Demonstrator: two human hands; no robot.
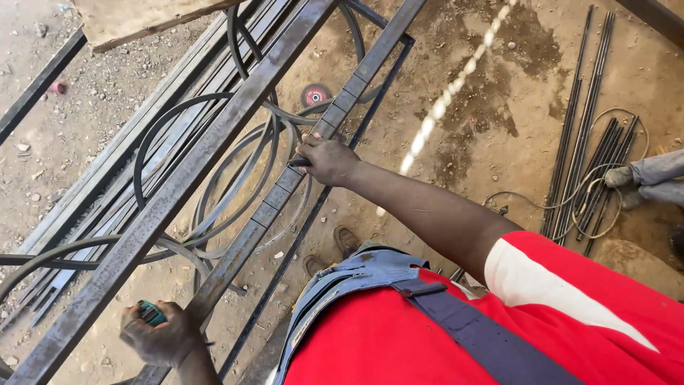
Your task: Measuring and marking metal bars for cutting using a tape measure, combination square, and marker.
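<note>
Head view: my right hand (326,160) is clenched on the steel bar (285,187) of the metal frame (178,185), beside the curved hoops (214,164). My left hand (160,339) grasps a small green tool (151,312) at the bar's near end.

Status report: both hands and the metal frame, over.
Left hand shut on green-handled tool. Right hand gripping dark rod against rusty flat steel bar. Curved steel hoops beneath.
</note>
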